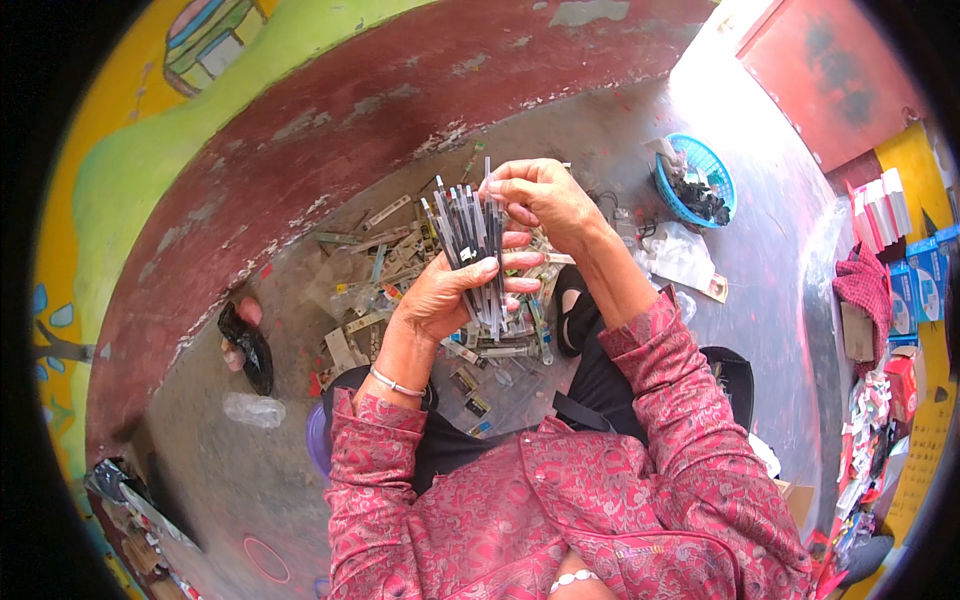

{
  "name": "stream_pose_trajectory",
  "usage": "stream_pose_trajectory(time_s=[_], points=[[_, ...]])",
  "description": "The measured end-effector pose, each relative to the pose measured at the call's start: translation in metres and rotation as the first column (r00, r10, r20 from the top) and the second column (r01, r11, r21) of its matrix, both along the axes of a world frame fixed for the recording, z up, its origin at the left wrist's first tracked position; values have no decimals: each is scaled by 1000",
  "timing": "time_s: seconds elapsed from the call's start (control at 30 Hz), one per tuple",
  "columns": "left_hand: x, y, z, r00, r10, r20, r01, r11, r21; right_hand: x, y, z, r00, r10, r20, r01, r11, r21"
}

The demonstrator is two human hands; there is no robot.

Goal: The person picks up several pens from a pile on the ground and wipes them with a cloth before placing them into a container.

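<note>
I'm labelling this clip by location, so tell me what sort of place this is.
Probably an indoor workroom or storeroom, though unconfirmed: a peeling, painted wall, a floor strewn with small items, and blue boxes at the picture's right.

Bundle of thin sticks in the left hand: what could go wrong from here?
The bundle of sticks fans out at its top, so some may slip from the left hand. The right hand, working near that top, might drag others loose. Any dropped could get lost in the clutter below.
</note>
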State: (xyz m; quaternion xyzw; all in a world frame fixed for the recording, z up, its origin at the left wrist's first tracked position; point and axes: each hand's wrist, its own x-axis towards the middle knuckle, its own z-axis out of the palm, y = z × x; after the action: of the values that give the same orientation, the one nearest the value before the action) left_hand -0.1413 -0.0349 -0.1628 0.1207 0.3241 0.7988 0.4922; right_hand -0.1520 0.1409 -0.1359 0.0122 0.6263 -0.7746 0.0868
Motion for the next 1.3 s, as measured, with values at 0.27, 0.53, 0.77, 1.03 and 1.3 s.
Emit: stream_pose_trajectory(time_s=[0.27, 0.53, 0.77, 1.03, 1.3], points=[[0, -1, -3, 999, 20, -43, -20, 1000, -20, 4, 2, 5, 999, 10, -51, -9, 1000, 22], [0, 0, -2, 992, 117, -52, -120, 992, -43, 4, 7, -1, 996, 13, 90, -14, 1000, 15], [-1, 2, -4, 992, 125, -32, -127, 991, -49, 3, 11, -5, 997, 36, 65, -35, 999, -19], [-3, 4, -7, 972, 236, -23, -236, 971, -46, 6, 8, 2, 998, -68, 2, 68, 994, 81], [-4, 3, -9, 963, 269, 12, -268, 963, -32, 7, 5, 2, 995, -97, -33, 99, 994, 44]])
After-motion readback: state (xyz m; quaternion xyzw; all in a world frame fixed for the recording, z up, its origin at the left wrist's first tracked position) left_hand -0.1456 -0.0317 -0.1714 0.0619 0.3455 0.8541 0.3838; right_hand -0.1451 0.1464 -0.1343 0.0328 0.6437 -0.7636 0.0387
